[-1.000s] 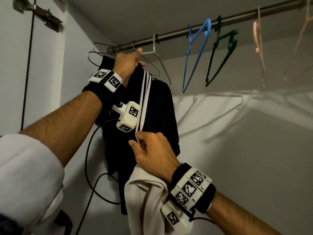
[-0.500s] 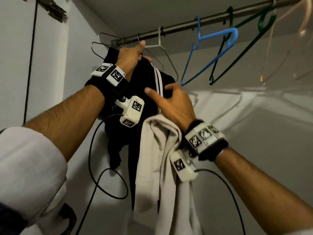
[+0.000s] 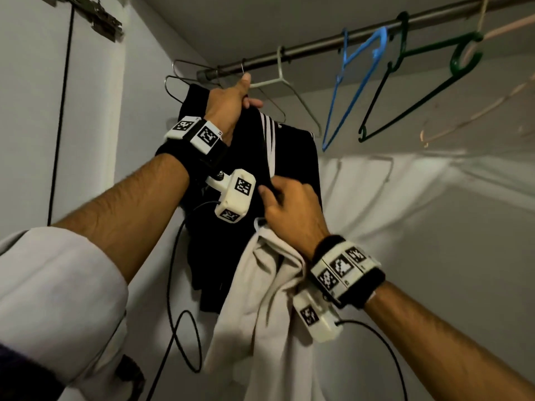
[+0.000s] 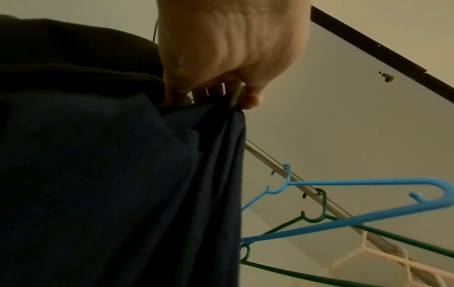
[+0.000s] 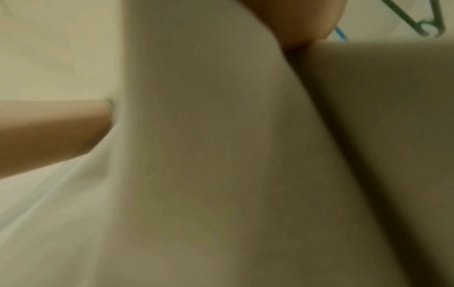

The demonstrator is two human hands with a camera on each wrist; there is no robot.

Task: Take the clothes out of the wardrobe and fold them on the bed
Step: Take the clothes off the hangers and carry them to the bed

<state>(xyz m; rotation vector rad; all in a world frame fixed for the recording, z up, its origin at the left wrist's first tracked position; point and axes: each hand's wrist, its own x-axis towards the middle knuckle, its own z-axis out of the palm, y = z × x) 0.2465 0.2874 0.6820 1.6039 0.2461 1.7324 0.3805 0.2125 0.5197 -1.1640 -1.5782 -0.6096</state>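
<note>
Beige cloth [image 3: 260, 299] drapes the right hand [image 3: 292, 209] pinching black garment [image 3: 289, 157]; left hand [image 3: 228, 105] grips its hanger [image 3: 278, 79].

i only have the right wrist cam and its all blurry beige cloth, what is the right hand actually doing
observer: The right hand pinches the dark striped garment; the beige garment hangs over that wrist.
operator: and the left hand
observer: The left hand grips that garment's top with a pale hanger, near the rod.
operator: anything else hanging
observer: A blue hanger hangs bare.
</note>
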